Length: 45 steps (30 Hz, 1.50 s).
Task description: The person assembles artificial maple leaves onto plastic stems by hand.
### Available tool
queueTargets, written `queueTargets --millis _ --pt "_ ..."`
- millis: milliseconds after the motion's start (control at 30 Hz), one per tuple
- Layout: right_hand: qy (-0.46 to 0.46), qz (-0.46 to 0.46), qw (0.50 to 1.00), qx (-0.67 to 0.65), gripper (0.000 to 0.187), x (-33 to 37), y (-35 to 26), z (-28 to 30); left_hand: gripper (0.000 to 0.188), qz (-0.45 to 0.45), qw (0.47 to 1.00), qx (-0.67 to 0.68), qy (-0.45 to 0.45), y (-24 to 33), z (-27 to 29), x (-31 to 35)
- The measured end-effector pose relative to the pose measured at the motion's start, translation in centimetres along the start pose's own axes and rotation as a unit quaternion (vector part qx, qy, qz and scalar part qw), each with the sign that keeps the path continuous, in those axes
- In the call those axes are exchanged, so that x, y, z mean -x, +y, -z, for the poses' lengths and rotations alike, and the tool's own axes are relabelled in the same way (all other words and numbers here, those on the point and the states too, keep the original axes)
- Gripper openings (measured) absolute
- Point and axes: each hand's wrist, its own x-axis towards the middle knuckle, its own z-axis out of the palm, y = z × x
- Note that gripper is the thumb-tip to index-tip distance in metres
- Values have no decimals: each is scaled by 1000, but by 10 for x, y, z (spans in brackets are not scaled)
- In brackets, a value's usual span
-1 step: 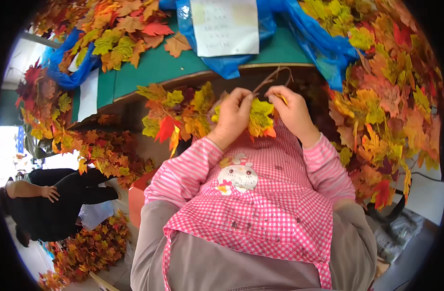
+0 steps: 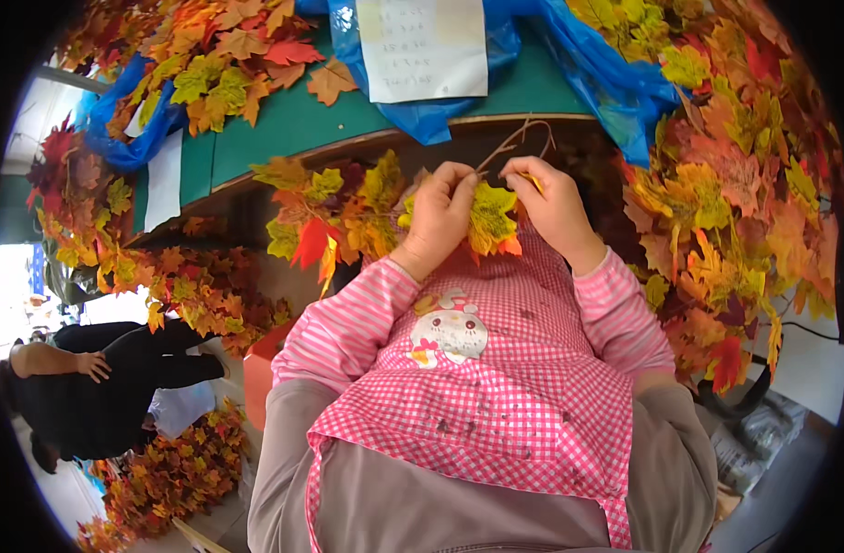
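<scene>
A spray of artificial maple leaves [image 2: 367,221], yellow-green, orange and red, lies across my lap in front of the table edge. My left hand [image 2: 440,212] is closed round its stem, thumb against forefinger. Bare brown stem ends [image 2: 509,146] stick out beyond my fingers, forked and curving toward the table. Between my hands hangs a yellow-green leaf [image 2: 491,219]. My right hand [image 2: 556,207] pinches a thin yellow piece [image 2: 533,182], apparently part of a leaf, just right of the stem. Its lower fingers are curled and partly hidden.
Ahead stands a green-topped table [image 2: 275,129] with blue plastic bags [image 2: 588,69] and a written paper [image 2: 422,51]. Heaps of maple leaves [image 2: 708,203] crowd the right, with more leaves [image 2: 247,37] at the far left. A person in black [image 2: 99,387] is on the left, near a red box [image 2: 265,373].
</scene>
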Motion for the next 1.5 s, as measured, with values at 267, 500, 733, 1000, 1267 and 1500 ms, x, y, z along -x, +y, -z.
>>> queueTargets --millis 267,500,733,1000,1267,1500 --pt "28 31 999 16 11 0 2 -9 7 21 999 -13 -29 6 1 4" --pt "33 32 999 6 11 2 4 -11 7 7 1000 -15 -26 1 -1 6" --pt "11 18 1000 -1 11 0 4 -13 6 -7 999 -20 -28 0 -1 6" --pt "8 51 997 56 11 2 5 -15 5 -44 995 -78 -37 0 0 8" --pt "-6 -144 970 -198 12 9 12 -17 6 -96 988 -119 -35 8 -1 6" --pt "-22 -120 983 -137 10 12 20 -24 8 -43 994 -93 -48 7 -3 11"
